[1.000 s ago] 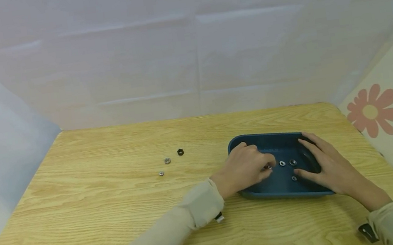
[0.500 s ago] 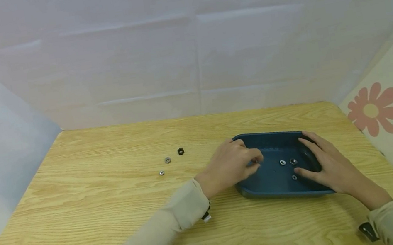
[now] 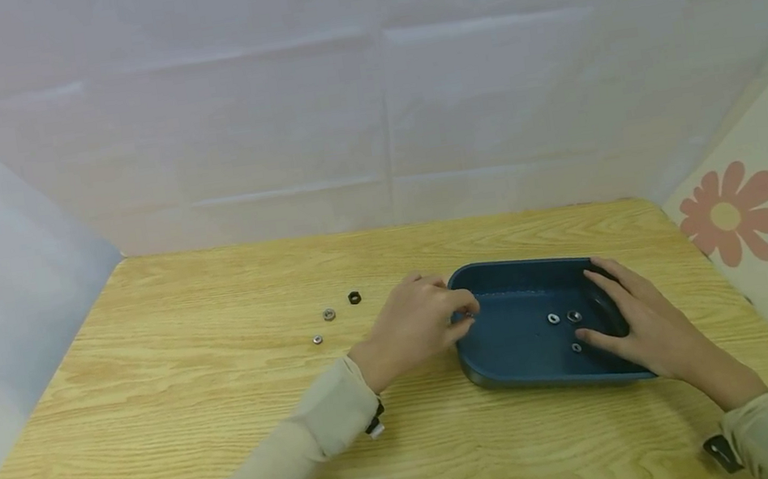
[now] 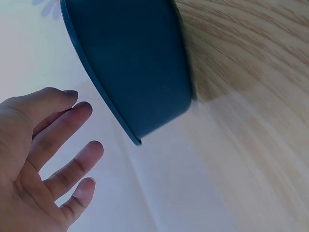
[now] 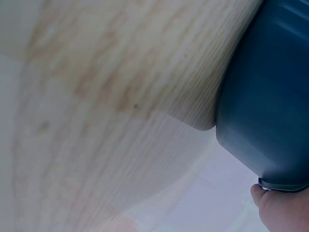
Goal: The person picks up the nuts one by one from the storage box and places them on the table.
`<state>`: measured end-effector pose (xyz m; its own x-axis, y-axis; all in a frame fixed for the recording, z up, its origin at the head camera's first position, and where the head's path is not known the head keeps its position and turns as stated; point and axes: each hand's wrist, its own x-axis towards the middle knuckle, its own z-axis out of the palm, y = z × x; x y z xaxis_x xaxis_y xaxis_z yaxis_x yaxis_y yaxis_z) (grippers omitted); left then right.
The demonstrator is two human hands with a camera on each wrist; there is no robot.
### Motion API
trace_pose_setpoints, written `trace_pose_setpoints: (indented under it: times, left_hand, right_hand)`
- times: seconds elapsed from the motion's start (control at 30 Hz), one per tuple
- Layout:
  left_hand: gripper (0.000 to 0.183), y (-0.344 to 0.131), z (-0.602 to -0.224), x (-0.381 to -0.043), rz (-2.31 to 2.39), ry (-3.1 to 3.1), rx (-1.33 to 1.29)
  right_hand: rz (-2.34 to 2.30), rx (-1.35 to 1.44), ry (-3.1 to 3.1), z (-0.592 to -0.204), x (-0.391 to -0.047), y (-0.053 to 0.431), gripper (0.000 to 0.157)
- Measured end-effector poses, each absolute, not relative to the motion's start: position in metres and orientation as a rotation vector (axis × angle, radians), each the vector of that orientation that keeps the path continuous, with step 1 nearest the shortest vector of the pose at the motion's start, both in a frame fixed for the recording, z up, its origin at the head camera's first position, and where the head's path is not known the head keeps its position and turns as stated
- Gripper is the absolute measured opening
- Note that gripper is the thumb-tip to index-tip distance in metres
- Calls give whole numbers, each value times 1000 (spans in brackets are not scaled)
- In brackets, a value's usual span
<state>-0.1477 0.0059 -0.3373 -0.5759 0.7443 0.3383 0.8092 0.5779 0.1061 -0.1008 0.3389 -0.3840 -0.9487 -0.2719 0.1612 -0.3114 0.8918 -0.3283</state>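
At the left end of a dark blue tray point(image 3: 510, 353), my left hand point(image 3: 411, 326) is raised over the rim. Its thumb and index finger pinch a small nut, mostly hidden by the fingertips; in the left wrist view the same hand point(image 4: 43, 159) shows thumb and index together, other fingers loosely bent. My right hand point(image 3: 642, 322) holds the tray's right end, thumb inside and fingers over the rim. Inside the tray lie a pale nut point(image 3: 553, 319), a larger metal nut point(image 3: 574, 316) and a small nut point(image 3: 576, 347) near the right thumb.
Left of the tray, a black hex nut point(image 3: 354, 298), a grey nut point(image 3: 329, 314) and a small silver nut point(image 3: 318, 339) lie in a slanting row on the wooden table point(image 3: 232, 416). A pale sheet wall point(image 3: 366, 111) rises behind the table.
My left hand has moved left, from over the tray's inside to its left rim, still pinching the small nut. The right hand and the tray stay in place.
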Motion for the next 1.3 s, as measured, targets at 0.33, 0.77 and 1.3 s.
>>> trace_pose_setpoints:
  times: [0.33,0.77,1.3]
  left_hand:
    - [8,-18,-342,-152,-421,-2523,-1234]
    - [6,-49,-343,-154,-421,-2486,-1161]
    - [8,-71,-345,-154,-398,-2512,-1084]
  right_hand:
    - [539,459,-2938,-383,-101,339,95]
    - [536,446,-2958,-383,-102,340,96]
    - [527,444,-2962,-384,-103,341,96]
